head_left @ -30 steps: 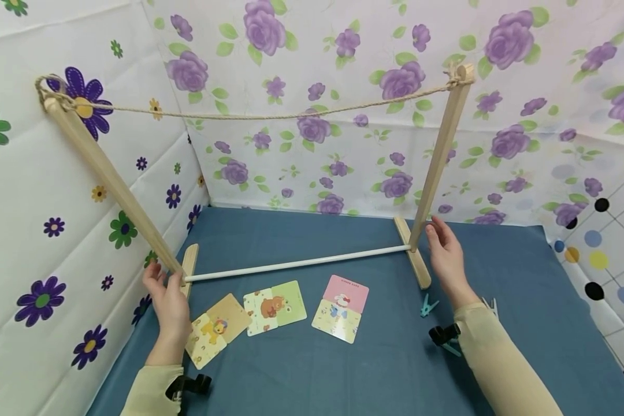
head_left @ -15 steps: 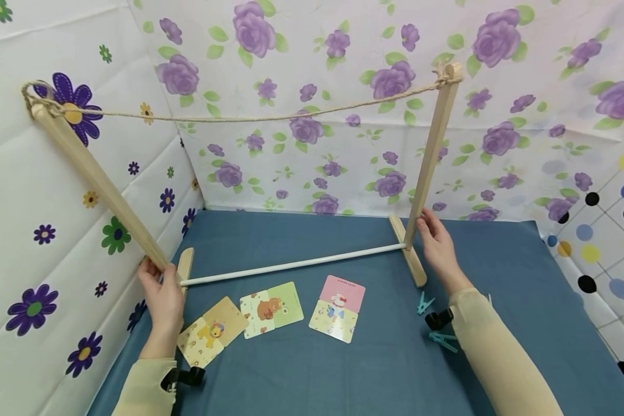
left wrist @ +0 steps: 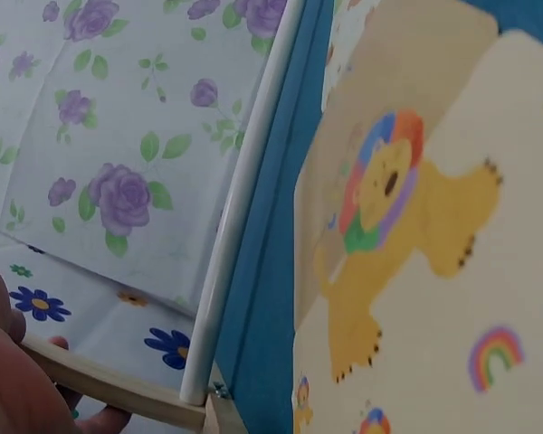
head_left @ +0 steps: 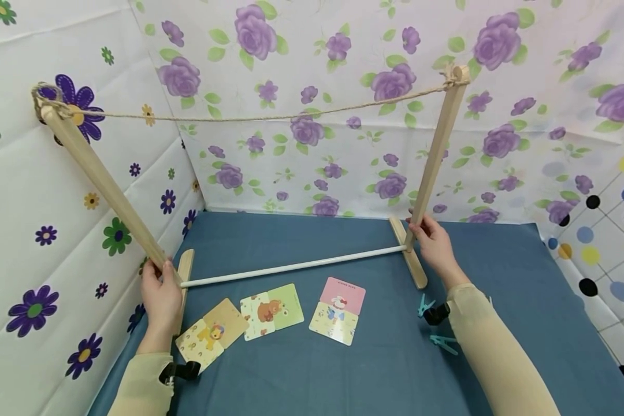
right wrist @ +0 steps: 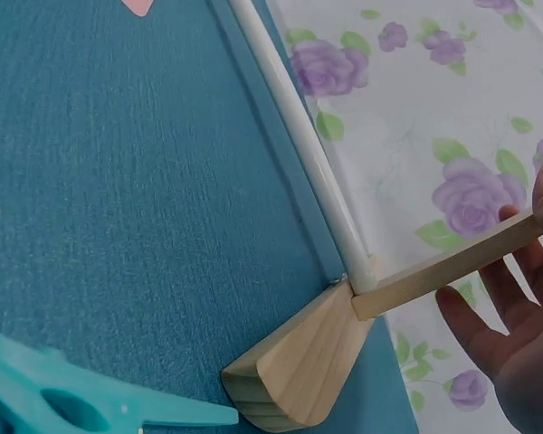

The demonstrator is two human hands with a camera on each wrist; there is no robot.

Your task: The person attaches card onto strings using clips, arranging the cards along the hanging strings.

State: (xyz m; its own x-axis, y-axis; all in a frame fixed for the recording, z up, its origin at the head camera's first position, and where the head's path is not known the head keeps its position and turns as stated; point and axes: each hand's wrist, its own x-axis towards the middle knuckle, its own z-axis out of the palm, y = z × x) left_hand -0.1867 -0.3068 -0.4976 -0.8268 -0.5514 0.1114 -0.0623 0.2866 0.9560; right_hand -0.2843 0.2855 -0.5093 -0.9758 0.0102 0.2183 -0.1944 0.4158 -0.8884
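Observation:
A wooden frame stands on the blue cloth. Its left post (head_left: 106,185) and right post (head_left: 437,150) are linked by a sagging twine (head_left: 260,119) on top and a white rod (head_left: 291,266) below. My left hand (head_left: 161,300) grips the left post near its base, thumb in front and fingers behind. Low on the right post, my right hand (head_left: 435,249) holds it between thumb and fingers; the right wrist view shows fingers on both sides of that post (right wrist: 452,269). The wooden feet (head_left: 415,267) rest on the cloth.
In front of the rod lie a lion card (head_left: 212,336), a bear card (head_left: 272,311) and a rabbit card (head_left: 338,311). Teal clothespins (head_left: 443,344) lie by my right wrist. Floral sheets (head_left: 312,69) rise behind and at the left.
Both hands have come in from beside the posts and taken hold of them. The post tops shift slightly to the right between the last two frames.

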